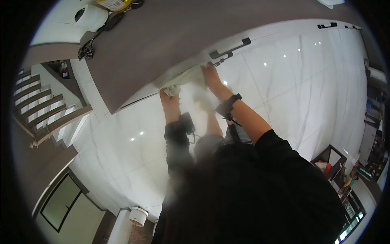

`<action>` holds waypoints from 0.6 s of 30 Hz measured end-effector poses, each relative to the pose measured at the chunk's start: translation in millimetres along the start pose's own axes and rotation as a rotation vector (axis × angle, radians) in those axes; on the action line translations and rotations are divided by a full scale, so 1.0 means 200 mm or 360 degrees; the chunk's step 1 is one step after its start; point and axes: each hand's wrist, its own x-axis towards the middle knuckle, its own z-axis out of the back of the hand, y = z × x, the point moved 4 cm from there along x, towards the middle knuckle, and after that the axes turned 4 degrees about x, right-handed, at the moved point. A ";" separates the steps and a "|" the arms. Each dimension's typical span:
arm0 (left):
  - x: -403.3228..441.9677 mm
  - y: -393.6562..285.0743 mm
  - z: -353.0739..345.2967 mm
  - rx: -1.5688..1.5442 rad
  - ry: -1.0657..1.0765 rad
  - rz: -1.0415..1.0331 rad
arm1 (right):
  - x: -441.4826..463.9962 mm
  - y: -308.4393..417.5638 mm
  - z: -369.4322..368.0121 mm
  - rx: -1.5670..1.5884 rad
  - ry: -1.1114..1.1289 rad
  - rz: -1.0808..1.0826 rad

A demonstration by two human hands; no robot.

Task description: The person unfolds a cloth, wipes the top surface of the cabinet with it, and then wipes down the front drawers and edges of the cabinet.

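A pale, thin cloth (187, 78) is stretched along the front edge of the grey-brown counter (162, 36). My left hand (169, 96) is closed on its bunched left end. At the other end my right hand (210, 76) grips the cloth, just below the black drawer handles (229, 49); its fingertips are partly hidden. Both forearms reach forward from black sleeves, and dark devices are strapped at both wrists. The cloth hangs close to the white cabinet front, though I cannot tell whether it touches it.
A white paper roll (92, 18), a dark cord (86, 51) and a yellow container (115, 4) are on the counter's far left. Glossy white tiles (134, 158) cover the floor. Stairs (40, 103) rise at the left, and a white bin (138, 215) stands behind me.
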 end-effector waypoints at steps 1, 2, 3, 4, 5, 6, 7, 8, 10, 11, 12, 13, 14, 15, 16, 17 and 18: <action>0.00 0.01 0.00 -0.0013 0.0032 0.0005 | -0.03 0.02 0.00 0.0040 -0.0012 0.0022; 0.00 0.03 -0.01 -0.0040 0.0071 0.0007 | -0.06 0.07 0.02 0.0062 0.0013 0.0046; -0.03 0.04 -0.02 -0.0167 0.0053 0.0036 | -0.11 0.14 0.03 0.0088 0.0041 0.0067; -0.08 0.04 -0.07 -0.0229 0.0048 0.0049 | -0.15 0.20 0.03 0.0117 0.0073 0.0090; -0.12 0.05 -0.13 -0.0297 0.0053 0.0060 | -0.17 0.28 0.05 0.0078 0.0089 0.0122; -0.15 0.08 -0.18 -0.0364 0.0060 0.0074 | -0.19 0.34 0.09 0.0040 0.0103 0.0156; -0.18 0.10 -0.22 -0.0368 0.0094 0.0089 | -0.21 0.39 0.12 0.0007 0.0114 0.0183; -0.21 0.11 -0.25 -0.0368 0.0128 0.0102 | -0.23 0.42 0.15 0.0096 0.0155 0.0153; -0.28 0.15 -0.40 -0.0319 0.0166 0.0084 | -0.20 0.46 0.19 0.0276 0.0254 0.0112; -0.35 0.16 -0.48 -0.0269 0.0156 0.0053 | -0.18 0.46 0.21 0.0185 0.0193 0.0181; -0.43 0.16 -0.53 -0.0216 0.0132 0.0018 | -0.19 0.48 0.21 0.0236 0.0240 0.0179; -0.45 0.17 -0.55 -0.0189 0.0137 0.0023 | -0.19 0.48 0.21 0.0289 0.0284 0.0166; -0.43 0.18 -0.53 -0.0159 0.0199 0.0015 | -0.19 0.49 0.22 0.0341 0.0328 0.0147; -0.42 0.19 -0.53 -0.0131 0.0255 0.0005 | -0.18 0.50 0.24 0.0278 0.0364 0.0129; -0.41 0.20 -0.52 -0.0103 0.0306 -0.0004 | -0.16 0.51 0.26 0.0236 0.0372 0.0171; -0.39 0.24 -0.50 0.0051 0.0241 -0.0058 | -0.14 0.53 0.30 0.0192 0.0381 0.0212; -0.42 0.29 -0.56 0.0202 0.0176 -0.0111 | -0.13 0.56 0.34 0.0146 0.0393 0.0255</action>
